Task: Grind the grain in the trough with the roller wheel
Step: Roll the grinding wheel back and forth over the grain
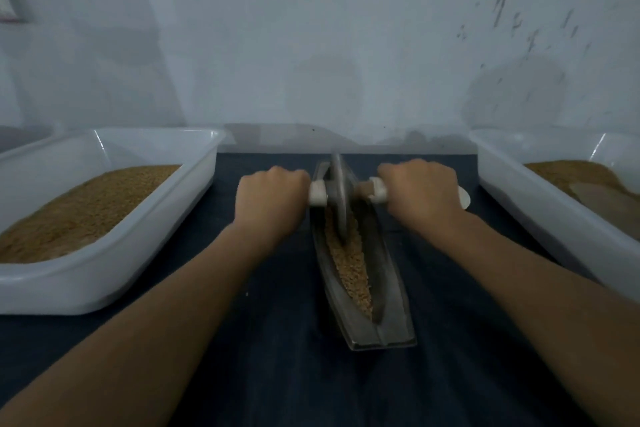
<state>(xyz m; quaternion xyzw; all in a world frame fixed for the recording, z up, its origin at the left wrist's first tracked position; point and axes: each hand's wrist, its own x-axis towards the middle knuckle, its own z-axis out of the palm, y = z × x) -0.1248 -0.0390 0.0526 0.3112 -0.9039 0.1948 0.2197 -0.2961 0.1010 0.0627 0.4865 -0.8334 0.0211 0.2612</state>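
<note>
A narrow boat-shaped metal trough lies lengthwise on the dark cloth in front of me, with tan grain along its groove. A grey metal roller wheel stands upright in the far part of the trough, its rim down in the grain. A pale handle sticks out of each side of the wheel. My left hand grips the left handle and my right hand grips the right handle, both fists curled tight. The far end of the trough is hidden behind the wheel.
A white plastic tub of tan grain stands at the left. A second white tub at the right holds grain and a flat scoop-like piece. A pale wall rises just behind the dark cloth.
</note>
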